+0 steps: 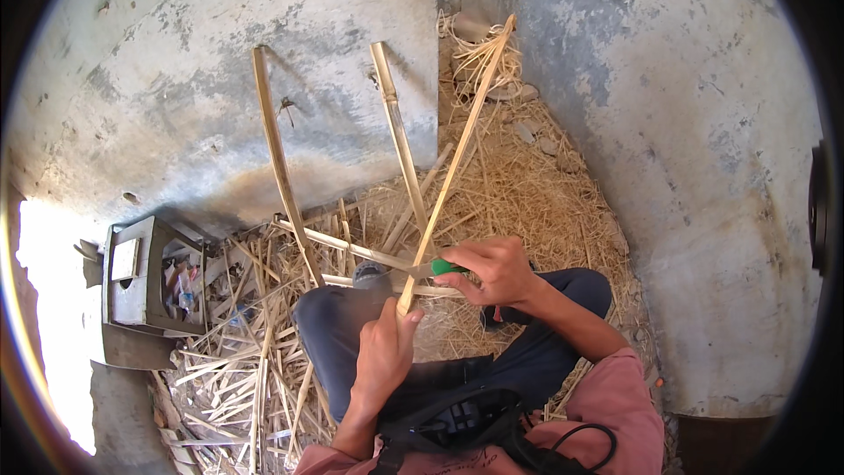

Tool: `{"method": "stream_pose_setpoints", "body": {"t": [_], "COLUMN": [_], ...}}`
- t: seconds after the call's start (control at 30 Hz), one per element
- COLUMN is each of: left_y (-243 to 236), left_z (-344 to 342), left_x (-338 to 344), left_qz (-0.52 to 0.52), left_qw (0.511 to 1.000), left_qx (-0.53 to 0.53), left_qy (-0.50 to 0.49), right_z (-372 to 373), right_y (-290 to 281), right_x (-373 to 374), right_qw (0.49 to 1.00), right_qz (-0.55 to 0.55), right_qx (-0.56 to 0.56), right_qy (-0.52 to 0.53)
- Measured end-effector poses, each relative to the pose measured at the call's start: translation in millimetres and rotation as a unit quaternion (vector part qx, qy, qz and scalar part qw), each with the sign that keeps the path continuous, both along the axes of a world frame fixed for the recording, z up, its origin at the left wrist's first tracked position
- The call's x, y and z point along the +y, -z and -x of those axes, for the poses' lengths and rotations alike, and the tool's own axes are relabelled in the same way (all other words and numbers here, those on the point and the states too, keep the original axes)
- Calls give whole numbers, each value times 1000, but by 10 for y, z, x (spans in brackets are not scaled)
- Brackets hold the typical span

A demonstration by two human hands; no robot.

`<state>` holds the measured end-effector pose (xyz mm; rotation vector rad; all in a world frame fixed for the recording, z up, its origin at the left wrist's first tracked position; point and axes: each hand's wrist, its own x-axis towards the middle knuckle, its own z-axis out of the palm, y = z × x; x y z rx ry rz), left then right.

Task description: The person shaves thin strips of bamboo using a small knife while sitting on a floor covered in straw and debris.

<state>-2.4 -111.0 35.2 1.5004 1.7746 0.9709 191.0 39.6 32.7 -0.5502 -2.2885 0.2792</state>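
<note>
My left hand (383, 347) is closed around the near end of a long, pale bamboo strip (473, 132). The strip slants up and away to the right, its far end by the corner of the walls. In my right hand (499, 273) is a knife (445, 266) with a green handle, gripped in curled fingers. Its blade points left and lies against the strip, just beyond my left hand. Whether the edge has cut into the bamboo cannot be made out. Crosswise under the strip, between my bent legs, runs another bamboo piece (352, 248).
Two bamboo lengths, one darker (274, 141) and one paler (396, 123), lean on the far wall. Split offcuts (237, 387) litter the floor at left, beside a box (132, 281) holding scraps. Fine shavings (536, 202) cover the floor ahead. Thin strips (488, 66) lie bundled in the corner.
</note>
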Motion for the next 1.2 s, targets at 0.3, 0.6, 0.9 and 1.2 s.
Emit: {"method": "stream_pose_setpoints", "body": {"t": [0.3, 0.6, 0.9, 1.2], "left_y": [45, 156, 40, 45], "left_z": [11, 25, -35, -71], "left_x": [-111, -215, -72, -13], "left_qz": [-21, 28, -26, 8], "left_qw": [997, 998, 996, 997], "left_qx": [49, 56, 78, 82], "left_qy": [47, 0, -15, -7], "right_z": [-224, -181, 77, 49], "right_y": [30, 15, 108, 137], "right_x": [339, 155, -109, -92], "right_qw": [986, 987, 992, 997], "right_qz": [-8, 116, 48, 26], "right_qx": [105, 95, 22, 21], "right_qy": [130, 49, -112, -76]}}
